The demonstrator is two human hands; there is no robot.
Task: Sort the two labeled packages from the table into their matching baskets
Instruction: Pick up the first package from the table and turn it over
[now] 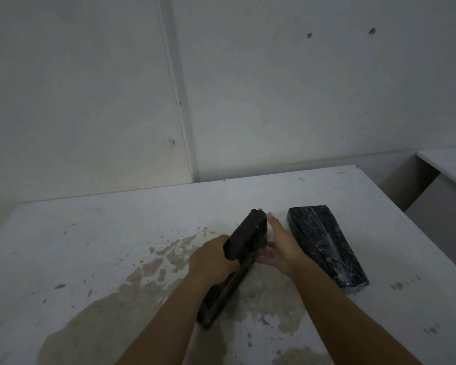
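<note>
Two long black wrapped packages are on the white table point(90, 233). The nearer package point(248, 238) is tipped up on its long edge at the table's middle; my left hand point(213, 262) grips its top edge from the left. On its right side my right hand point(279, 248) lies flat against it, fingers spread. The second package point(327, 246), shiny with plastic wrap, lies flat just right of my right hand, untouched. No labels can be read and no baskets are in view.
Brown stains cover the table point(142, 293) around and in front of the packages. A bare white wall point(221, 88) stands right behind the table. A lower white shelf or counter point(448, 167) sits past the table's right edge.
</note>
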